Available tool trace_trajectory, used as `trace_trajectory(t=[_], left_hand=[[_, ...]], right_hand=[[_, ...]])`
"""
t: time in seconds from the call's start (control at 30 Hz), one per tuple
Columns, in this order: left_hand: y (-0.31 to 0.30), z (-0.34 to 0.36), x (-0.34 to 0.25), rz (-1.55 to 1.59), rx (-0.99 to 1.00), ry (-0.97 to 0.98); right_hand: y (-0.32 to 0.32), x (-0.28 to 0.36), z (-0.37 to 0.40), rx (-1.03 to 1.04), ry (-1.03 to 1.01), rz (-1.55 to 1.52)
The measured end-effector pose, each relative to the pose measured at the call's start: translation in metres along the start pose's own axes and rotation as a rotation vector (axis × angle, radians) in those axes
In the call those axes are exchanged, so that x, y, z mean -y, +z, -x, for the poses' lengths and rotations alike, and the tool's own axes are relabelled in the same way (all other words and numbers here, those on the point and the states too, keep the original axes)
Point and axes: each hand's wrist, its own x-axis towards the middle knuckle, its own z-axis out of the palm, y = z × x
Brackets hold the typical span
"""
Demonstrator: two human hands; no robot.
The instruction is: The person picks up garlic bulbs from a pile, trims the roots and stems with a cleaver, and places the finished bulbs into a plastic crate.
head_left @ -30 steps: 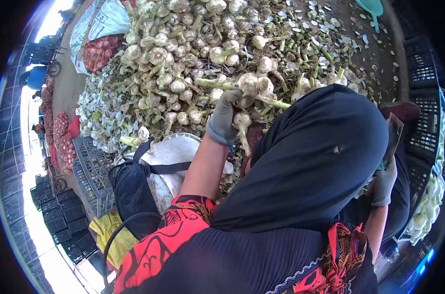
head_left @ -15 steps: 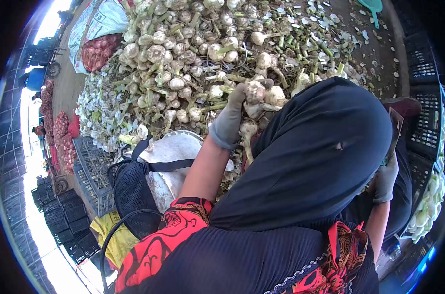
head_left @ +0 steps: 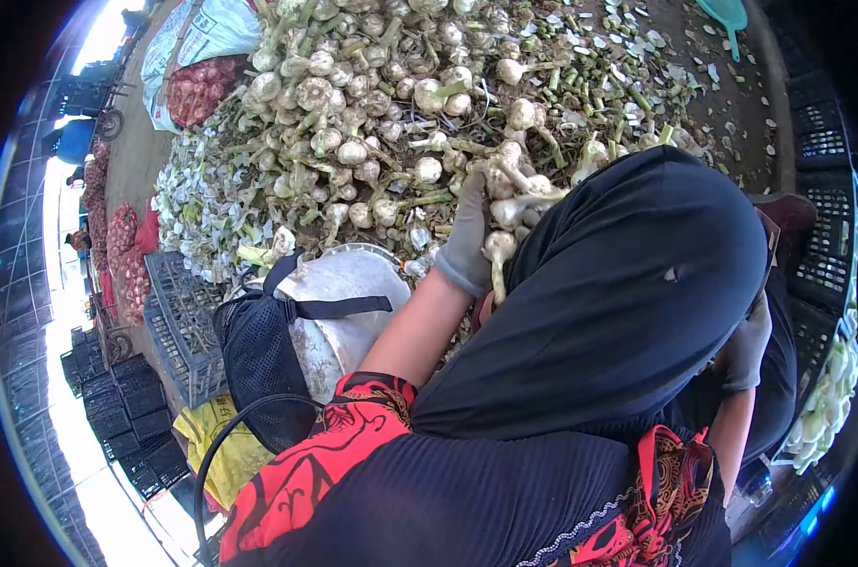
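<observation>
Heap of unpeeled white garlic bulbs with green stalks [head_left: 372, 104], covering the ground across the upper middle of the view. Loose black cloth [head_left: 627, 302], draped over the person's front and hiding the lap, lower right of the heap. Pale rounded sack [head_left: 344, 302], at the near edge of the heap and crossed by the strap of a black mesh bag [head_left: 259, 369] just beside it. Grey plastic crate [head_left: 178, 321], left of the mesh bag. Red net sacks of bulbs [head_left: 202, 90], at the far left edge of the heap. Scatter of cut green stalk ends and papery skins [head_left: 637, 57], on bare ground right of the heap.

Left hand [head_left: 468, 236], in a grey knit glove, arm bare and stretched out from a red patterned sleeve; its fingers are curled tight around the stalks of a bunch of garlic bulbs [head_left: 509, 203], which it holds at the near edge of the heap, touching the black cloth, bulbs splayed upward and one hanging below the fist.

Right hand [head_left: 745, 350], also grey-gloved, at the right edge of the black cloth and partly behind it; whether its fingers grip anything cannot be told.
</observation>
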Motion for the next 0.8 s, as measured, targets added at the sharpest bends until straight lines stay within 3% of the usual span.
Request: trace_trajectory(t=[0.17,0.37,0.6,0.67,0.8], left_hand=[[-0.039,-0.011,0.004,0.081,-0.304,0.105],[-0.061,-0.003,0.008,-0.002,-0.325,0.033],[-0.057,0.040,-0.002,-0.357,-0.398,0.016],[-0.061,0.066,0.002,-0.356,-0.456,0.018],[-0.096,0.107,0.019,-0.099,-0.247,0.005]], right_hand=[[0.001,0.011,0.003,-0.008,0.010,0.035],[0.001,0.010,0.004,0.017,-0.042,0.019],[0.003,0.018,0.005,0.010,-0.041,-0.049],[0.003,0.018,0.005,0.021,-0.046,-0.033],[0.002,0.018,0.005,0.030,-0.108,0.059]])
